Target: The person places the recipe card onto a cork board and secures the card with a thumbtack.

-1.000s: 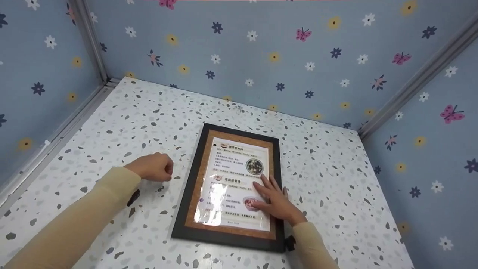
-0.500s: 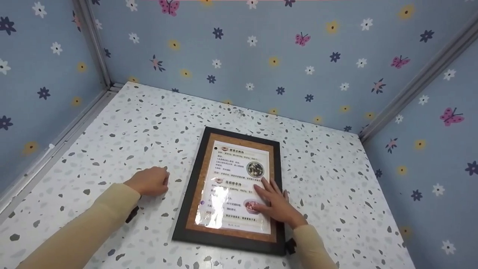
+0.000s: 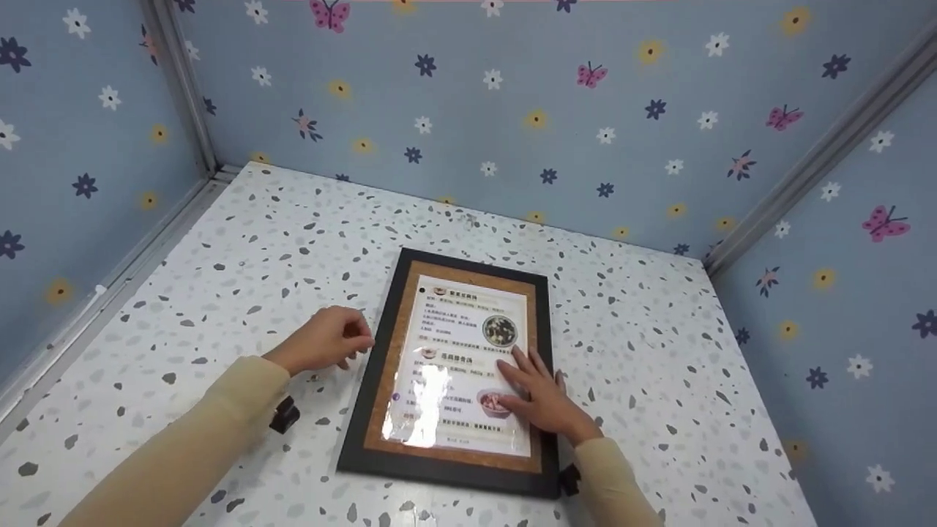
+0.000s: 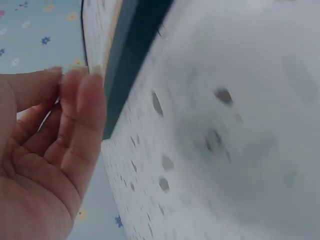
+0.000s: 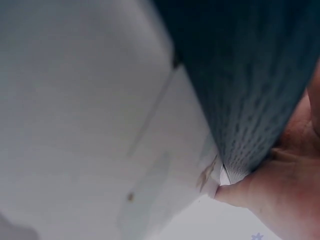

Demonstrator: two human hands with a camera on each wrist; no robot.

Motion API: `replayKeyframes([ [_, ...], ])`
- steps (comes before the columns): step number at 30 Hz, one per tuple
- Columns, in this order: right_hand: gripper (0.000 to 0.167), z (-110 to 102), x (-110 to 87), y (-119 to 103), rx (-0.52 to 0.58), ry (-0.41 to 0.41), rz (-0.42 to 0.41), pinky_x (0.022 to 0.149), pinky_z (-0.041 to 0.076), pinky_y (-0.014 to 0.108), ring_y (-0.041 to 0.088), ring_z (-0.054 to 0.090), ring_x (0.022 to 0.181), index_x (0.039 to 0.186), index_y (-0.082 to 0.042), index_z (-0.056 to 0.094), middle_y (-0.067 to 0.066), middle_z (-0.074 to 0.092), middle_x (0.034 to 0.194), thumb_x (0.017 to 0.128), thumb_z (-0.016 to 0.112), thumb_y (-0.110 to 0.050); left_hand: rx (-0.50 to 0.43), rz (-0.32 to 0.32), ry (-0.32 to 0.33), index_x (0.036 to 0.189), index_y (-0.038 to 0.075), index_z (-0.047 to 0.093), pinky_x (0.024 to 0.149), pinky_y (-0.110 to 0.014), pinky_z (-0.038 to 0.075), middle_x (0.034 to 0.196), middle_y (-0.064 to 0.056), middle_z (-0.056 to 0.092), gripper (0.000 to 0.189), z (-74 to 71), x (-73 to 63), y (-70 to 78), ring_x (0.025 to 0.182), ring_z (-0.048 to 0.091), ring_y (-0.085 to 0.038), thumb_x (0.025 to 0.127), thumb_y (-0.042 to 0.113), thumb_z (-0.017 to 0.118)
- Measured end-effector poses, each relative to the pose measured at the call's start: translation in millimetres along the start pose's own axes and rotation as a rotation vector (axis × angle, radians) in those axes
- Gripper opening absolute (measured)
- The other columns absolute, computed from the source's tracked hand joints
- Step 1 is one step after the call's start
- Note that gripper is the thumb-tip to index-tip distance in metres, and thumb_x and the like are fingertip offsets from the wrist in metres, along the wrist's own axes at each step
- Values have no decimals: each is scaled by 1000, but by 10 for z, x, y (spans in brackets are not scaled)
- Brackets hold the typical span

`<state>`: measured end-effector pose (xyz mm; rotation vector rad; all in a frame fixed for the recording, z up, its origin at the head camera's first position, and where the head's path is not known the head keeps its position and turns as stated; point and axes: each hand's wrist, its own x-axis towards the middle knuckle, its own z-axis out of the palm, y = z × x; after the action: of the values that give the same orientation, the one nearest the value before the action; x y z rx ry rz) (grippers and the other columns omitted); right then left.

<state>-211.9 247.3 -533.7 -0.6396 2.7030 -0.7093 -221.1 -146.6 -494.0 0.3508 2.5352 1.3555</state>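
A picture frame [image 3: 457, 461] with a dark border and brown backing lies on a speckled white table. In it is a glossy printed sheet [image 3: 468, 359] with Chinese text and pictures of soup bowls; glare whitens its lower left. My right hand [image 3: 545, 399] rests on the frame's right side, fingers spread over the sheet and border, with one finger down past the outer edge. By the left border is my left hand [image 3: 326, 340], fingers loosely bent and the thumb pointing at the frame. In the left wrist view its fingertips [image 4: 92, 82] overlap the dark border [image 4: 132, 55].
The speckled table [image 3: 659, 366] reaches back to blue walls [image 3: 454, 95] printed with flowers and butterflies, on the left, back and right. Grey metal posts [image 3: 179, 80] stand in the corners. Black wrist devices [image 3: 284, 415] show beneath the sleeves.
My left hand was a loose fist out on the table; it has moved right to the frame's left border and its fingers have loosened. My right hand and the frame stay put.
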Motion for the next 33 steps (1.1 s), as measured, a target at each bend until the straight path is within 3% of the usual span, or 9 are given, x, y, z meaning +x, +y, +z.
replayKeyframes([
  [4, 55, -3, 48, -7, 28, 0, -30, 106, -7, 72, 34, -2, 149, 153, -21, 40, 7, 13, 164, 101, 54, -34, -196, 3, 10, 97, -1, 65, 56, -36, 57, 82, -13, 64, 13, 116, 64, 90, 65, 61, -21, 94, 11, 68],
  [8, 52, -5, 70, 0, 61, 6, -34, 106, -8, 72, 34, -1, 150, 152, -19, 42, 7, 15, 164, 102, 53, -27, -292, 11, 6, 98, -6, 69, 53, -33, 56, 76, -13, 64, 20, 288, 127, 161, 55, 60, -16, 94, 13, 69],
  [13, 51, -16, 51, 22, 87, 11, -11, 107, -7, 71, 32, -1, 150, 152, -19, 42, 5, 15, 164, 101, 53, -20, -278, 67, -98, 95, -1, 74, 53, -37, 56, 78, -11, 64, 14, 546, 201, 251, 53, 61, -17, 90, 13, 74],
  [18, 52, -38, 20, 35, 92, 17, -7, 107, -7, 71, 32, 0, 150, 152, -17, 41, 6, 17, 163, 101, 54, -17, -208, 140, -220, 102, -1, 75, 53, -36, 56, 89, -17, 67, 14, 793, 261, 371, 55, 64, -18, 93, 8, 69],
  [24, 52, -43, 15, 54, 82, 28, -6, 107, -6, 71, 33, 1, 150, 151, -17, 42, 7, 17, 163, 101, 54, -20, -124, 258, -223, 104, -3, 71, 52, -27, 52, 87, -7, 70, 14, 1093, 363, 530, 56, 60, -15, 92, 2, 67],
  [29, 53, -35, -9, 79, 79, 31, 6, 107, -6, 71, 33, 2, 150, 151, -18, 42, 6, 18, 163, 101, 55, -22, -158, 271, -244, 97, -1, 74, 52, -22, 49, 79, -9, 71, 9, 1341, 446, 676, 54, 57, -9, 91, 5, 69],
  [33, 53, -33, -8, 76, 84, 29, 0, 107, -5, 71, 33, 2, 150, 152, -17, 42, 6, 18, 163, 101, 56, -23, -173, 273, -265, 101, 0, 75, 51, -22, 50, 79, -8, 72, 12, 1491, 480, 734, 54, 59, -10, 94, 5, 66],
])
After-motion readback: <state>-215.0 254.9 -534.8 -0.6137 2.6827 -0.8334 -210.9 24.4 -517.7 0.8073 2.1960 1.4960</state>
